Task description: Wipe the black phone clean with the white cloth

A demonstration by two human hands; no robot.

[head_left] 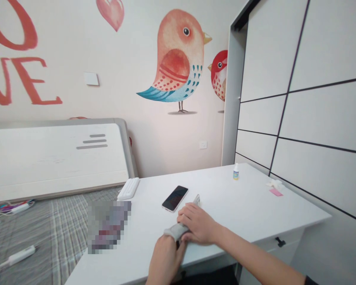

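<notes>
White desk point(216, 186); grey curved object point(172, 230) (partly hidden).

I am monitoring one head-mounted camera, which is looking forward and down over the white desk point(222, 194) from its near side. It is facing the painted wall point(166, 138), viewing the desk at close range, the bed point(67, 221) to the left and the wardrobe point(323, 107) to the right.

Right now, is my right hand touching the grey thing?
Touching. The head view shows your right hand lying over the grey thing, fingers across it with no gap.
</notes>
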